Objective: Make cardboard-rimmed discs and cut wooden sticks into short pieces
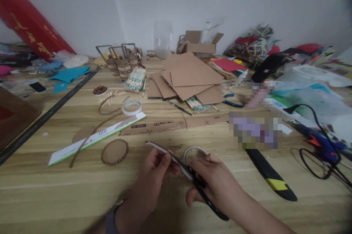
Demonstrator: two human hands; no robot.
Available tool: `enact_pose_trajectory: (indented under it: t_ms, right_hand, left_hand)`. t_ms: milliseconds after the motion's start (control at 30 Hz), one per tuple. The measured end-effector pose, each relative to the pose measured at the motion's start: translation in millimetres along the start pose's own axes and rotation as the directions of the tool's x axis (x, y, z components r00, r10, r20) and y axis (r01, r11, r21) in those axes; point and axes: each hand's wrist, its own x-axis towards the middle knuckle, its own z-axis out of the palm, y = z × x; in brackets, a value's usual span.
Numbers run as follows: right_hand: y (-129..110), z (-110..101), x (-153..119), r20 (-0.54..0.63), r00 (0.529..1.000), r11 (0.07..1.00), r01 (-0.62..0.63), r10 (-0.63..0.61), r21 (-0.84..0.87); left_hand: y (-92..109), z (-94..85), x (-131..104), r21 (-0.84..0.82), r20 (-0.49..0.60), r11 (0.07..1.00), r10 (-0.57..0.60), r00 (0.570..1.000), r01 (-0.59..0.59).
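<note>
My left hand [150,173] pinches a narrow brown strip [158,147] with a white face, held a little above the table. In my right hand [217,175] is a pair of black-handled scissors [213,206], its blades lying along the strip near my left fingertips. How far the blades are apart is hard to make out. Just behind my right hand a roll of white tape [189,150] lies flat, partly covered by the fingers. A round cardboard disc [114,152] with a ridged rim lies left of my left hand.
Behind the hands lie a long cardboard strip [156,125], a white-green ruler-like strip [96,138], another tape roll [132,108] and stacked cardboard sheets [192,74]. A black-yellow utility knife [272,177] and a corded blue glue gun [320,144] lie right. Small buckets [124,67] stand at the back.
</note>
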Motion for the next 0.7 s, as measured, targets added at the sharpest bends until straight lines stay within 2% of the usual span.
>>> enact_pose_trajectory:
  t_ms: [333, 700]
  right_hand:
    - [-1.3, -3.1, 1.9, 0.041, 0.998, 0.998, -0.055, 0.057, -0.037]
    - [0.7, -1.7, 1.7, 0.012, 1.000, 0.999, -0.018, 0.019, -0.041]
  left_hand:
    - [-4.0, -3.8, 1.2, -0.014, -0.013, 1.000, 0.003, 1.000, -0.004]
    - [-5.7, -2.3, 0.2, -0.008, 0.089, 1.000, -0.023, 0.996, 0.024]
